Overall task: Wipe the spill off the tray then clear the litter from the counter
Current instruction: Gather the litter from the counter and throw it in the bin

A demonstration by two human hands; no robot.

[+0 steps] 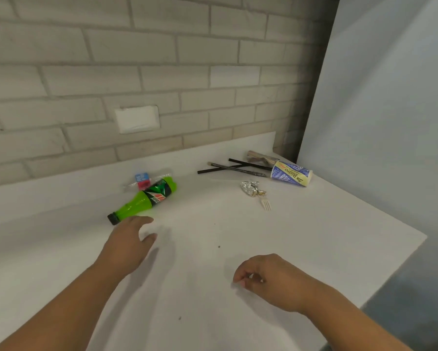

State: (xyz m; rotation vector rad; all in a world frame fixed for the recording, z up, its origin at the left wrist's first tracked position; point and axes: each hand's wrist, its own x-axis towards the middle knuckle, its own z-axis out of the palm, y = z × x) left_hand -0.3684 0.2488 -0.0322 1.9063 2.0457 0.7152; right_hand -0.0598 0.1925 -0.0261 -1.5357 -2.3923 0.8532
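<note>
Litter lies in 2 clusters toward the back of the white counter (pixel 213 287). Left-centre: green soda bottle (pixel 147 198) on its side, black cap pointing toward the near-left, base toward the wall. Just behind it, touching or nearly so, is a clear wrapper (pixel 143 180) w/ a blue and red label. Right cluster, well apart from the bottle: crumpled foil ball (pixel 249 187) w/ a white plastic fork (pixel 266 204) just in front of it, tines toward the camera. Behind these lie black straws (pixel 238 165), crossed over each other, and a paper cup (pixel 291 176) tipped on its side w/ blue print, next to the straws' right ends. Behind the cup sits a brown crumpled scrap (pixel 259 157), prob. paper, too blurred to be sure. Left hand (pixel 129 244) hovers low over the counter just in front of the bottle cap, fingers stretched fwd and relaxed, holding nothing. Right hand (pixel 268 277) is nearer the camera, well apart from all litter, fingers loosely curled under, thumb close to forefinger, nothing seen in it. A few dark specks (pixel 219 247) dot the counter btwn the hands. Behind is a pale grey brick wall (pixel 162 59) w/ a white blank plate (pixel 137 119) set in it. On the right, a smooth pale panel (pixel 377 110) stands at the counter's end, and grey floor (pixel 415 300) shows past the right edge
</note>
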